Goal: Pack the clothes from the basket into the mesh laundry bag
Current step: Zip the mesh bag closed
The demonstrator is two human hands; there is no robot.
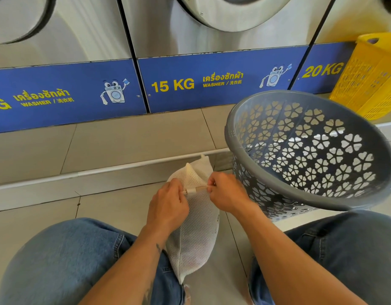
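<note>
A white mesh laundry bag (196,234) lies on the tiled floor between my knees, bulging and full. My left hand (168,204) pinches the bag's zipper edge at its left end. My right hand (226,192) pinches the same zipper strip from the right, fingertips close to the left hand's. The grey basket (232,128) with flower-shaped holes stands tilted to the right of the bag, and I see no clothes inside it.
A row of steel washers with blue panels (212,82) stands ahead behind a low tiled step (124,137). A yellow plastic basket (370,78) sits at the far right on the step. My jeans-clad knees (64,260) flank the bag.
</note>
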